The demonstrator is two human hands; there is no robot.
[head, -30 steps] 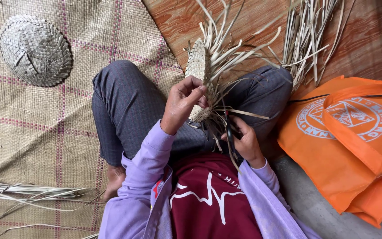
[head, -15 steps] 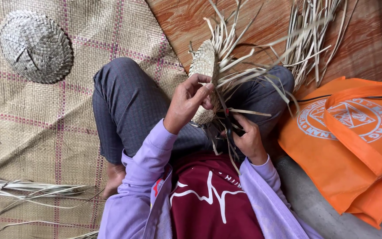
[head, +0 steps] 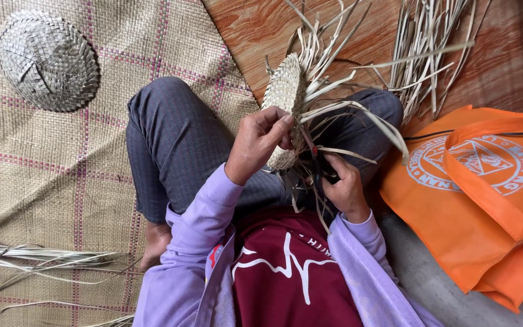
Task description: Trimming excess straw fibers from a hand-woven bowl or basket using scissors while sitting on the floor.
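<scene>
Mid-weave, by my read: the half-made woven piece (head: 286, 97) is being worked at its lower edge, loose strips (head: 358, 109) not yet tucked in.

Right hand (head: 341, 184), nearest the body, just right of the piece's lower end: fingers curled narrow around a few strips there. Something dark sits under the fingers, can't tell what.

Left hand (head: 260, 140): thumb and fingertips pinched shut on the piece's lower-left edge, holding it upright over the lap.

Next move likely needs one strip pulled taut and threaded across while the pinch keeps the edge from slipping.

Right of the piece: orange bags (head: 479, 200). Beyond it: spare strips (head: 425, 48) on the wood floor. Far left of it: a finished woven cap (head: 46, 60) on the mat (head: 62, 181).
</scene>
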